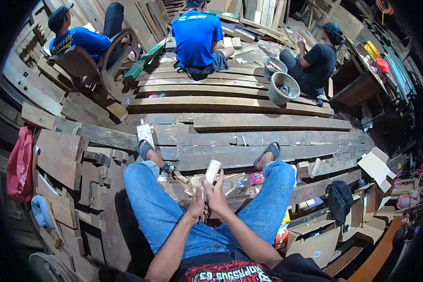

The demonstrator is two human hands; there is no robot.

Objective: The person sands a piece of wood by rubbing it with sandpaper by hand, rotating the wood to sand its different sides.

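Note:
A pale, smooth rounded piece of wood (213,171) points up and away from me between my knees. My right hand (216,196) is wrapped around its lower part, with the thumb lying up along its side. Close against it on the left, my left hand (197,206) is closed at the wood's lower end. The fingers overlap there, so whether anything else lies between my palms is hidden. Wood shavings (189,187) are scattered on the planks just beyond my hands.
Stacked planks (268,123) stretch ahead. Three people sit beyond, one near two grey buckets (284,88). A plastic bottle (250,180) lies by my right leg. Open cardboard boxes (313,239) and a black cloth bag (339,201) are on the right. Wood offcuts (58,152) and a red cloth (21,164) are left.

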